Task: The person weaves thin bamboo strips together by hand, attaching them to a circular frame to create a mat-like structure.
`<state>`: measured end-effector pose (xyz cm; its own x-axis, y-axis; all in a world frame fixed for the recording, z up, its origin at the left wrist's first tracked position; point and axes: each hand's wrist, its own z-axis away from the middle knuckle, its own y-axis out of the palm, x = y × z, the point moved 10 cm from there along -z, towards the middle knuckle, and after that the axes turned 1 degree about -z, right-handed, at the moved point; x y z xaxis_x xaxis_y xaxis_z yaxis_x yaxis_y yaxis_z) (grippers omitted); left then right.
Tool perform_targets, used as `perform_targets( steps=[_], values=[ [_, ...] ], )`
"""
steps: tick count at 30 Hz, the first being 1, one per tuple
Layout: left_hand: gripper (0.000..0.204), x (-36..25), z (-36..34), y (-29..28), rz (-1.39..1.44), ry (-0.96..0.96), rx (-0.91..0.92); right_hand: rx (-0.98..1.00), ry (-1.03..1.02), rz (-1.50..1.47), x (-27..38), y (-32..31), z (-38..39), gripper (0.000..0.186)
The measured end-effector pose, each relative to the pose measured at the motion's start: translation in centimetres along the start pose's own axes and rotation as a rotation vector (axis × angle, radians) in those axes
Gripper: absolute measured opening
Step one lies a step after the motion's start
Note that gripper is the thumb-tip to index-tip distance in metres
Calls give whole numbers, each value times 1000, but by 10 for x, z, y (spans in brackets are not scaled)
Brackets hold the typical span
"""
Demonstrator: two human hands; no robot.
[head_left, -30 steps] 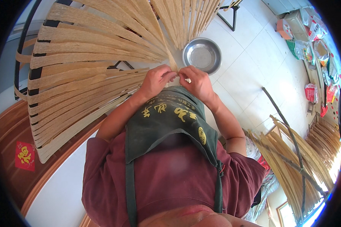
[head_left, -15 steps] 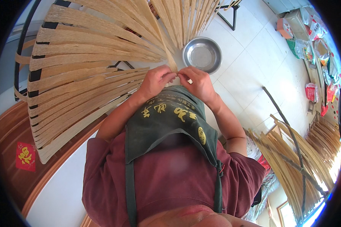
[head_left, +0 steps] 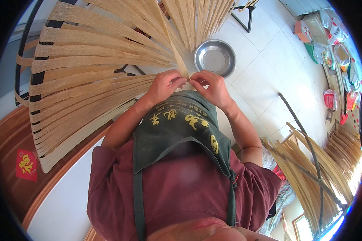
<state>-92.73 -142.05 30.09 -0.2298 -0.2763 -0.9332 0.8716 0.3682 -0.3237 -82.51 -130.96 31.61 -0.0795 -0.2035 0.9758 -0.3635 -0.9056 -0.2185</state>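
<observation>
Both of my hands meet in front of the dark green apron (head_left: 181, 120). They work at the lower end of a long, flat, tan fibrous strip (head_left: 179, 64) that hangs from above. My left hand (head_left: 166, 87) is closed, thumb and fingers pinching the strip's end from its left side. From the right, my right hand (head_left: 211, 87) pinches the same end between thumb and index finger, its other fingers curled. The very tip is partly hidden between the fingertips. Many similar tan strips (head_left: 96, 60) fan out beyond and to the left, over a black rack (head_left: 37, 78).
A round metal basin (head_left: 214, 60) stands just beyond my right hand on the pale tiled floor (head_left: 261, 76). More strips (head_left: 305, 176) hang from dark poles (head_left: 297, 116) at the lower right. Bags and packages (head_left: 338, 52) line the far right side.
My right hand has shifted slightly, its fingers lifting and opening a little above the pinch. The left hand stays nearly in place on the strip's end.
</observation>
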Motion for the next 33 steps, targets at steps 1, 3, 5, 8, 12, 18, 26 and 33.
perform_targets(
  steps=[1, 3, 5, 8, 12, 18, 26, 33],
  values=[
    [14, -2, 0, 0, -28, 13, 5, 0, -23, 25, 2, 1, 0, 10],
    [15, 0, 0, 3, -70, 43, 21, 0, -69, 75, 5, 2, 0, 11],
    [16, -2, -1, 3, -110, 80, 34, -1, -132, 140, 11, 2, 0, 11],
    [17, -3, -2, 3, -121, 99, 64, 40, -201, 195, 17, 3, -1, 11],
    [15, 6, -1, 6, -10, -25, 128, 98, -250, 218, 19, 5, -2, 11],
    [19, 4, -5, 4, 95, -143, 69, 54, -80, -8, 1, 4, -2, 15],
    [25, 13, -10, 1, 208, -173, 58, 119, -71, -23, -19, 6, -7, 12],
    [24, 0, -10, 7, 55, -53, 0, 52, 35, -49, -38, 7, -6, 14]
  ],
)
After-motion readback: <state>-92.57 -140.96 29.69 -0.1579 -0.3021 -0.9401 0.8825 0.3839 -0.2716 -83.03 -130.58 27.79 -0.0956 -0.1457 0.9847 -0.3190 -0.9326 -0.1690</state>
